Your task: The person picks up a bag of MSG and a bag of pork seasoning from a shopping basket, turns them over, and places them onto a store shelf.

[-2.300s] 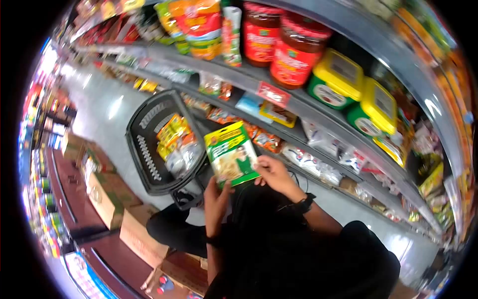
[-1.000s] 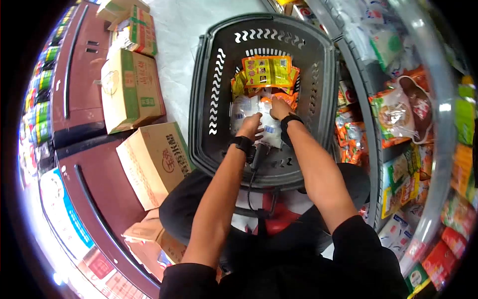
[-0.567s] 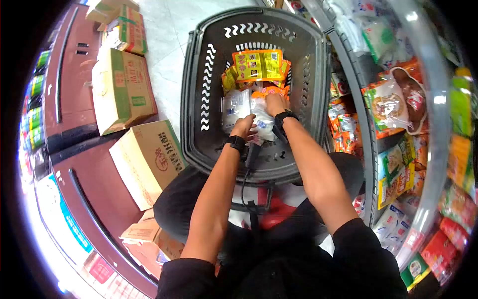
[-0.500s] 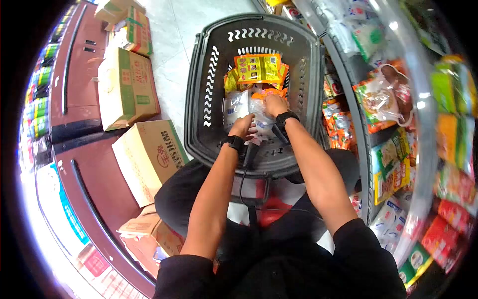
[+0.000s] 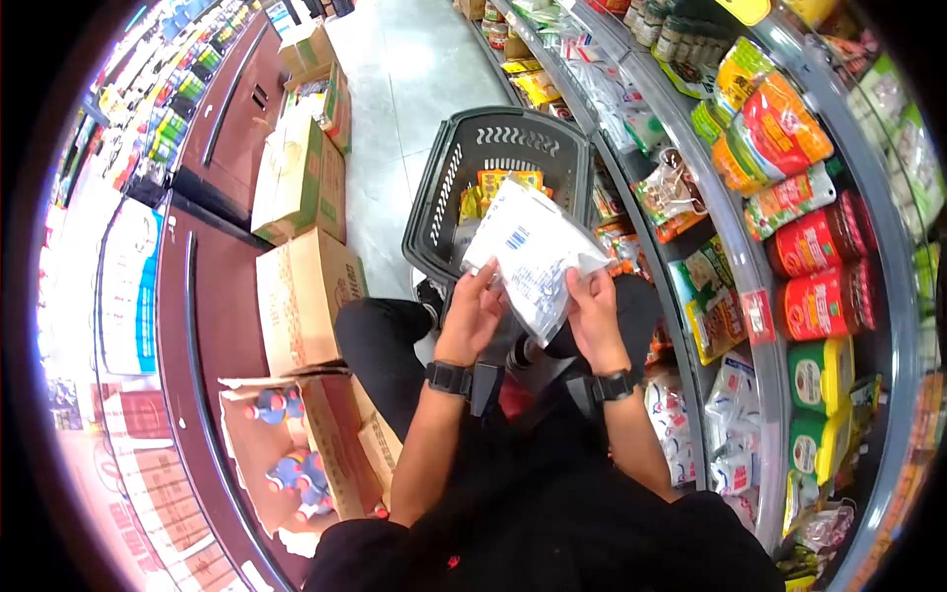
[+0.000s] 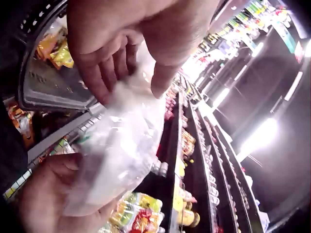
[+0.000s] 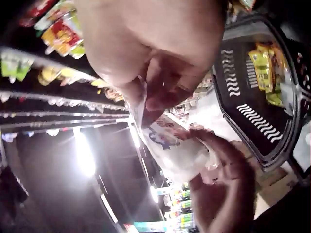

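A white plastic packet (image 5: 538,259) with a blue barcode and small print is held up between both hands, in front of the person's chest. My left hand (image 5: 473,316) pinches its left side, thumb on the near face. At the lower right corner, my right hand (image 5: 598,321) grips the packet's edge between thumb and fingers. The left wrist view shows the shiny, creased packet (image 6: 121,145) running between the two hands. Beyond it stands a black shopping basket (image 5: 426,219) with yellow and orange packets (image 5: 508,182) inside; the white packet overlaps its near right part in the head view.
Store shelves (image 5: 681,128) line the right side, with red-labelled jars (image 5: 819,304), yellow-lidded tubs (image 5: 821,375) and bagged goods. Cardboard boxes (image 5: 301,296) stand along the left, one opened with blue and red bottles (image 5: 296,474). Grey floor (image 5: 395,59) stretches ahead.
Both hands were down in the basket among its packets; now they have come up and back, holding the white packet. The green-and-yellow packet held earliest is out of the hands. The view has tilted up.
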Demonstrator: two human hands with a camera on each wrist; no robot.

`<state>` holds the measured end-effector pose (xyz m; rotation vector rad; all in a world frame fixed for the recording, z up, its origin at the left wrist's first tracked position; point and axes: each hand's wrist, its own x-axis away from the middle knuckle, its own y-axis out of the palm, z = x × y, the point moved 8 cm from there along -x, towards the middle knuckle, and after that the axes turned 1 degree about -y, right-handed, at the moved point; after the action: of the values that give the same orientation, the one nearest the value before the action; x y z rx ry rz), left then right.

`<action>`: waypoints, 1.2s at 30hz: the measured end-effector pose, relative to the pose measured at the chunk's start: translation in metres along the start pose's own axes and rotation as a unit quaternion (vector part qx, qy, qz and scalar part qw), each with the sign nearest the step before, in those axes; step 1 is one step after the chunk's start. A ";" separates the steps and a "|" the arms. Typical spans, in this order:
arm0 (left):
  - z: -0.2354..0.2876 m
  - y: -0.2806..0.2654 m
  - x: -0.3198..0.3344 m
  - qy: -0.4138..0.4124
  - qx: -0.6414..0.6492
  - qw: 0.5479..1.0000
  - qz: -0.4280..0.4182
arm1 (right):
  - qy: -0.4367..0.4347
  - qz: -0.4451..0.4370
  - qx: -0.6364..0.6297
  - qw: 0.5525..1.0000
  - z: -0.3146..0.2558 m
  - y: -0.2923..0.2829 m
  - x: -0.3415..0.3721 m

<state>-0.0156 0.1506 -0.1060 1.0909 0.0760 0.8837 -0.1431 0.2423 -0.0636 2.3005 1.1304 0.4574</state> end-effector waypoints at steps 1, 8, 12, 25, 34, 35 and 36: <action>0.006 0.010 0.018 0.030 -0.007 1.000 0.002 | -0.036 -0.021 0.056 0.998 -0.002 -0.006 0.016; 0.060 0.041 0.132 0.370 -0.361 0.853 0.078 | 0.164 0.004 0.157 0.974 0.000 -0.032 0.100; 0.063 0.131 0.206 0.568 -0.611 0.550 -0.036 | 0.044 -0.240 0.037 0.969 -0.050 0.034 0.137; 0.010 0.132 0.232 0.523 -0.727 0.444 0.006 | -0.014 -0.021 -0.084 0.996 -0.080 -0.003 0.146; -0.042 0.080 0.170 0.091 -0.416 0.897 -0.119 | -0.082 0.023 -0.189 0.978 -0.091 -0.033 0.148; -0.049 0.083 0.167 0.100 -0.404 0.901 -0.119 | -0.084 0.015 -0.137 0.987 -0.080 -0.045 0.146; -0.056 0.099 0.165 0.093 -0.367 0.916 -0.132 | -0.080 0.025 -0.057 0.995 -0.077 -0.057 0.150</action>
<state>0.0105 0.3171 0.0037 0.2795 0.0405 0.6777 -0.1291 0.4153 -0.0254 2.2272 0.9459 0.3390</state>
